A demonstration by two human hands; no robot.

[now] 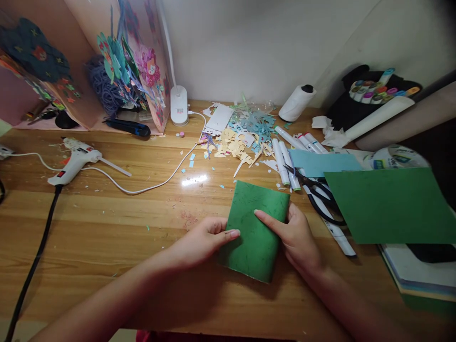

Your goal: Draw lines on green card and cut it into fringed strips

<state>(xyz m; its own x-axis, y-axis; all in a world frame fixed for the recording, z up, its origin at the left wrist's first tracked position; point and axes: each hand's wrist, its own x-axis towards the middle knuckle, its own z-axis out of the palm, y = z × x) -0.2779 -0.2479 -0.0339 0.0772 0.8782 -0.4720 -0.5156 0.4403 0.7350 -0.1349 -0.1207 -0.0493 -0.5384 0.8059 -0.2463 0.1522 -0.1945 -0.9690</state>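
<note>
Okay, we've got the folded green paper rectangle [251, 254] over the brown wooden bench [117, 228], left hand [205, 240] and right hand [301, 237] both pinching its side edges, neither nearer, long axis away from us.

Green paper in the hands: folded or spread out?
Folded: the green paper curves over in a rounded edge at the right hand; the left hand grips the opposite side.

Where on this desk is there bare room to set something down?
The widest patch of desk lies between the black cord and the left hand, with only tiny scraps on it. A smaller one lies below the held green paper, between the forearms. Crowded: the back, with paper cuttings, and the right, with markers and scissors.
</note>
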